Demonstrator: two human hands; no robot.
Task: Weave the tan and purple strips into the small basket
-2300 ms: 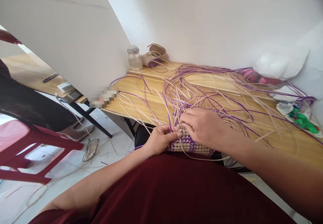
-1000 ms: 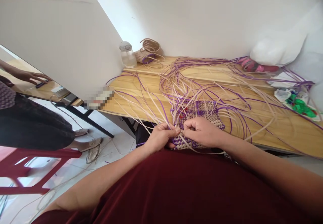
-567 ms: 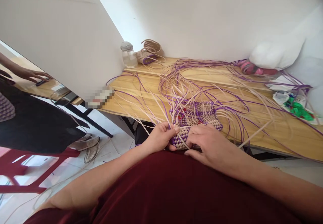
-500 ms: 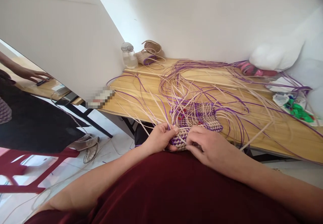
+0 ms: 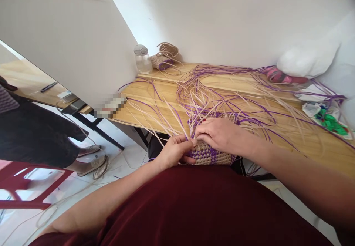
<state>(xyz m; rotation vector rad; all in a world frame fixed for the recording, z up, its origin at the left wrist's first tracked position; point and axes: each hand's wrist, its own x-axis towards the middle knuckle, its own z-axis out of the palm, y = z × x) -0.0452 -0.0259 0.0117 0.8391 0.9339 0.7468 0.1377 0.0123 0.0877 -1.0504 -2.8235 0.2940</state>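
Observation:
A half-woven basket (image 5: 215, 156) in beige and purple lies at the table's near edge, close against my body. Long loose strands (image 5: 199, 90) fan out from it over the tabletop. My left hand (image 5: 179, 150) grips the basket's left edge, thumb on top and fingers folded beneath. From above, my right hand (image 5: 217, 133) covers the middle of the weave, its fingers closed near the left thumb. It seems to pinch a strand there, though the fingertips partly hide it.
A glass bottle (image 5: 143, 60) and a small woven bag (image 5: 162, 61) stand at the back left. A white plastic bag (image 5: 307, 60) and green crumpled plastic (image 5: 330, 121) lie on the right. Left, another person stands beside a red stool (image 5: 27, 186) behind a white partition (image 5: 69, 27).
My right hand has moved up and left over the weave, close to my left thumb. My left hand keeps its hold. The other person's hand has left the view.

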